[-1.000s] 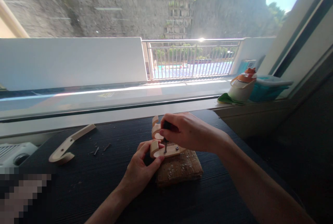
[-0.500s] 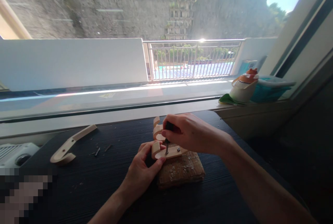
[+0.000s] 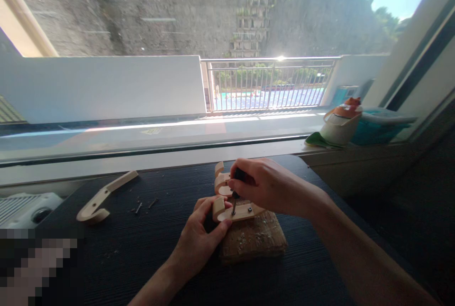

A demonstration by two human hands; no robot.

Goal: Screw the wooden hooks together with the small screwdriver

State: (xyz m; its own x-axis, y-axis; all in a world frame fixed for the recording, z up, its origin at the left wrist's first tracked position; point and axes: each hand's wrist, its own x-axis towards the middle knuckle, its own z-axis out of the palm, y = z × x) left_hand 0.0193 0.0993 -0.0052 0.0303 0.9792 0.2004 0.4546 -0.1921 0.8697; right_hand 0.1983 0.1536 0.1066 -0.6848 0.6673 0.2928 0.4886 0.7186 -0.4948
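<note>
My right hand [image 3: 265, 180] is closed around the dark handle of a screwdriver [image 3: 234, 204]. The screwdriver stands nearly upright, its tip at a screw in a pale wooden hook [image 3: 241, 212]. A second screw [image 3: 250, 209] shows further right in the same hook. My left hand [image 3: 202, 225] grips the hook's curved end, thumb in front and fingers behind. The hook lies across a rough wooden block [image 3: 254, 242]. Behind it, another wooden hook [image 3: 221, 183] rests on the block, partly hidden by my right hand.
On the dark table [image 3: 152, 254] at left lies a loose wooden hook [image 3: 97, 204] with two holes. Two screws [image 3: 138, 208] lie beside it. A white appliance [image 3: 30, 208] stands at the left edge. The windowsill holds a white container [image 3: 339, 128] and a teal box [image 3: 380, 125].
The whole view has shifted slightly, so things appear a little further right and lower. Both hands keep their places on the screwdriver and hook; any turn of the screwdriver is too small to see.
</note>
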